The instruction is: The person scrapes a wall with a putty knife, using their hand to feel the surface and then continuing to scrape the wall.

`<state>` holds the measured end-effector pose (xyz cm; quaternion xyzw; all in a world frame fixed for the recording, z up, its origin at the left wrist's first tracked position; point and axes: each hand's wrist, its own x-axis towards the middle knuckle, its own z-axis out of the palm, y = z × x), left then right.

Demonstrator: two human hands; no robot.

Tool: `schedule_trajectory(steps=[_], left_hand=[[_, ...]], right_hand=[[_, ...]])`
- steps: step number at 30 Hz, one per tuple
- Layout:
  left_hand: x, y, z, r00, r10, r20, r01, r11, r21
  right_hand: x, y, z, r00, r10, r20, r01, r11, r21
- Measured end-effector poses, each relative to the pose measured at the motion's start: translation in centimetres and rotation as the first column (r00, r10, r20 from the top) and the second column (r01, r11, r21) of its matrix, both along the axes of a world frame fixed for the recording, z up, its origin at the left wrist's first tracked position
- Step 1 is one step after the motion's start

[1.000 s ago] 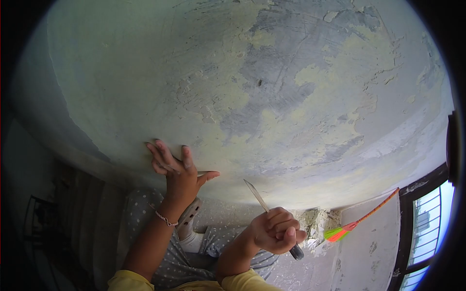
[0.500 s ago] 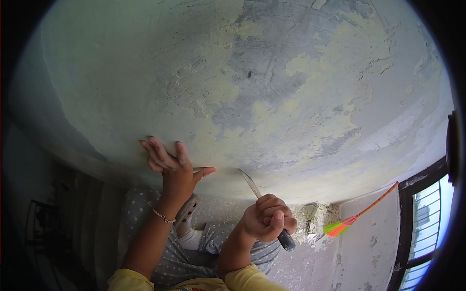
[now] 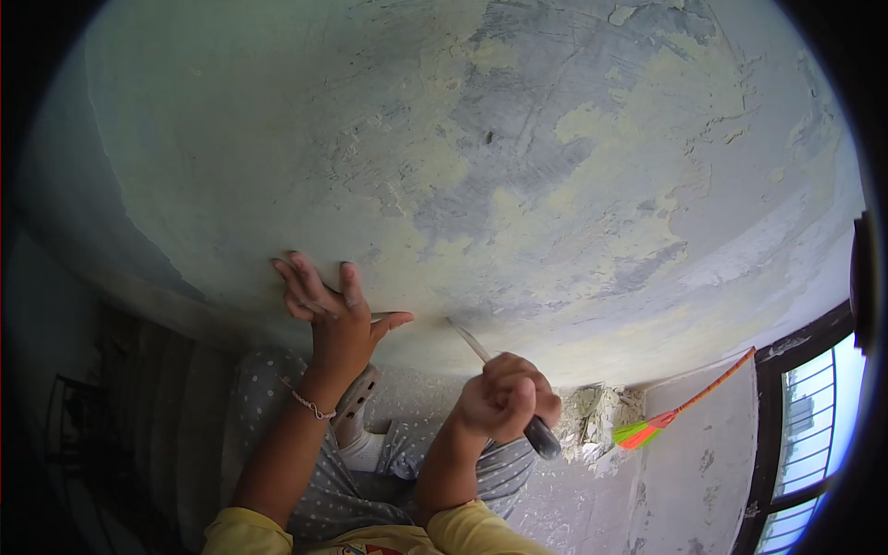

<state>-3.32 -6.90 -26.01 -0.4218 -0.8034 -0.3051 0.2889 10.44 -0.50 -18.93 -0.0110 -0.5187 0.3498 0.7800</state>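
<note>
A broom [image 3: 680,410] leans beside paint debris [image 3: 592,421], right of the scraper [image 3: 504,384].

My left hand [image 3: 335,314] presses flat against the peeling wall [image 3: 481,166], fingers spread. My right hand [image 3: 507,400] is fisted around the dark handle of a scraper [image 3: 499,384], its blade tip touching the wall just right of my left thumb. Paint flakes [image 3: 592,425] lie heaped on the floor beside a bright broom [image 3: 680,407].

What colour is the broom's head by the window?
Bright green and orange, on the broom, seen in the head view.
</note>
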Motion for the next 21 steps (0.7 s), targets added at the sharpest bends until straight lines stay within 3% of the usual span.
schedule_trajectory(steps=[1,4,7,11,13,17,19,21], left_hand=[[0.1,0.0,0.0,1.0,-0.008,0.0,0.008,1.0,0.004],[0.0,0.1,-0.1,1.0,0.009,0.003,-0.009,1.0,0.002],[-0.5,0.3,-0.2,1.0,0.021,0.005,-0.021,1.0,0.007],[-0.5,0.2,-0.5,1.0,0.015,-0.017,-0.015,0.999,0.031],[-0.4,0.3,-0.4,1.0,0.019,-0.022,-0.018,0.999,0.029],[-0.7,0.4,-0.4,0.999,0.032,-0.023,-0.031,0.999,0.025],[-0.5,0.2,-0.5,1.0,0.021,-0.018,-0.021,1.0,0.023],[-0.6,0.2,-0.3,1.0,0.018,-0.02,-0.018,0.999,0.03]], right_hand=[[-0.7,-0.2,-0.4,0.999,0.033,0.018,-0.031,0.996,-0.08],[-0.2,-1.1,-0.1,0.999,0.002,0.039,0.001,0.998,-0.064],[0.0,-1.2,0.4,0.998,0.012,-0.058,-0.013,1.0,-0.017],[-0.3,-0.7,0.7,0.997,-0.066,0.033,0.061,0.989,0.138],[0.0,-1.1,1.3,0.998,-0.015,0.061,0.009,0.994,0.105],[1.3,-2.0,2.4,0.999,0.036,0.039,-0.043,0.98,0.196],[-0.1,-1.5,1.5,0.967,-0.111,0.23,0.056,0.971,0.233],[-0.9,-1.2,0.6,0.962,-0.097,0.256,0.049,0.981,0.187]])
